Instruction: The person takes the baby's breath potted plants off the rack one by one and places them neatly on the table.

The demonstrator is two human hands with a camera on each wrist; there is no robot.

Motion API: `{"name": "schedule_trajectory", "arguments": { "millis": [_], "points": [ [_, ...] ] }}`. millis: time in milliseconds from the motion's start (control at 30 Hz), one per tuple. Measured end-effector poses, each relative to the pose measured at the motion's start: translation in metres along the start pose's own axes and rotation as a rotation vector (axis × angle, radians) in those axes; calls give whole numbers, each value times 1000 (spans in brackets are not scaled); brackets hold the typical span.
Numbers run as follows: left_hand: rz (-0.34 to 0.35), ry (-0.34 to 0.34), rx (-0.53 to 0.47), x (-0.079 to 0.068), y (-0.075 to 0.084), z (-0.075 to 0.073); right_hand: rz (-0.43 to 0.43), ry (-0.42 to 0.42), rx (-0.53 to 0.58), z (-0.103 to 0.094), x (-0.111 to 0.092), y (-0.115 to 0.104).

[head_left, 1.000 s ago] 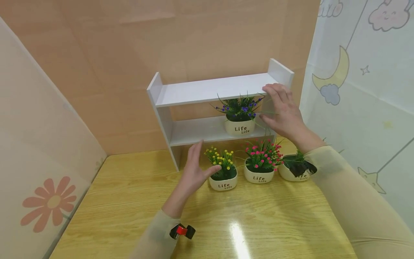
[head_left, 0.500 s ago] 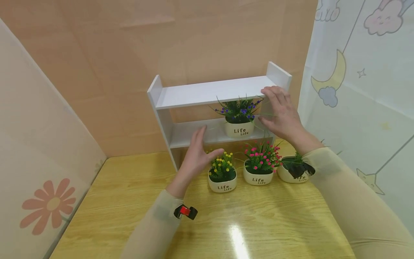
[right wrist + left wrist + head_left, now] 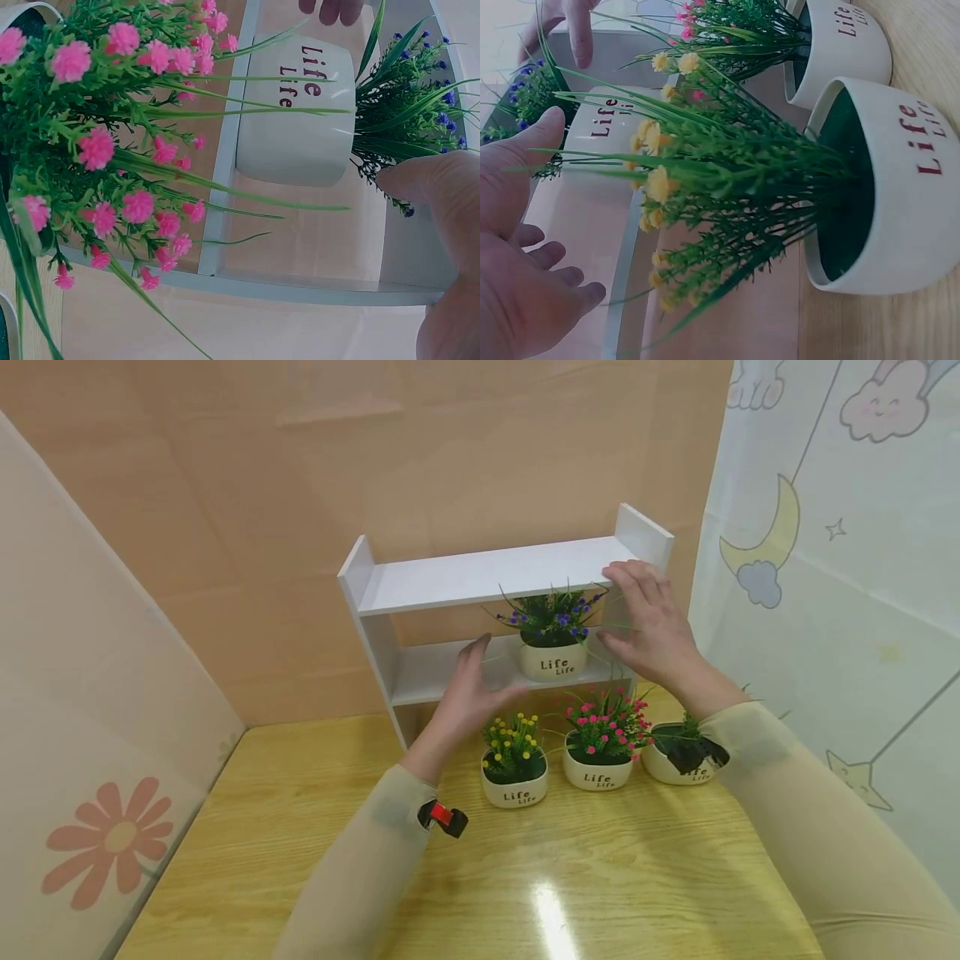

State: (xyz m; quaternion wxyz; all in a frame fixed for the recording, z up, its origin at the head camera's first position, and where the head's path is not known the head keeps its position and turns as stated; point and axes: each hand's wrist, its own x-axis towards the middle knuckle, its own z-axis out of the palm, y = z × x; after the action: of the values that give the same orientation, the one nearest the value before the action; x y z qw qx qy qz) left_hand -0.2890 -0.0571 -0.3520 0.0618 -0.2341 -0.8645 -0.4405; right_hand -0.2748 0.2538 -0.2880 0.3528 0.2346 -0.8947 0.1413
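On the middle board of a white two-tier shelf (image 3: 487, 572) stands a cream pot (image 3: 553, 663) lettered "Life Life", with blue-purple artificial flowers (image 3: 562, 618). My left hand (image 3: 467, 697) reaches toward its left side, fingers and thumb spread and apart from the pot. On the other side is my right hand (image 3: 652, 622); its fingertips overlap the top board's front edge, and contact there is unclear. In the right wrist view, the right thumb (image 3: 420, 176) lies beside the blue flowers, off the pot wall. Neither hand holds anything.
In front of the shelf, a yellow-flowered pot (image 3: 515, 792), a pink-flowered pot (image 3: 597, 774) and a third pot (image 3: 660, 766), partly hidden by the right wrist strap, stand on the wooden table (image 3: 300, 827). A patterned panel (image 3: 832, 635) rises at the right.
My left hand has moved up and to the right, from beside the yellow flowers toward the blue-flowered pot. The right hand stays nearly in place; the view has shifted slightly.
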Motion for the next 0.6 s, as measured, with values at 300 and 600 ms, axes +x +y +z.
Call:
{"name": "schedule_trajectory", "arguments": {
  "millis": [300, 600],
  "points": [
    [-2, -28, -30, 21, 1, 9, 5, -2, -12, 1, 1, 0],
    [-11, -41, -16, 38, 6, 15, -11, 9, -11, 2, 1, 0]
  ]
}}
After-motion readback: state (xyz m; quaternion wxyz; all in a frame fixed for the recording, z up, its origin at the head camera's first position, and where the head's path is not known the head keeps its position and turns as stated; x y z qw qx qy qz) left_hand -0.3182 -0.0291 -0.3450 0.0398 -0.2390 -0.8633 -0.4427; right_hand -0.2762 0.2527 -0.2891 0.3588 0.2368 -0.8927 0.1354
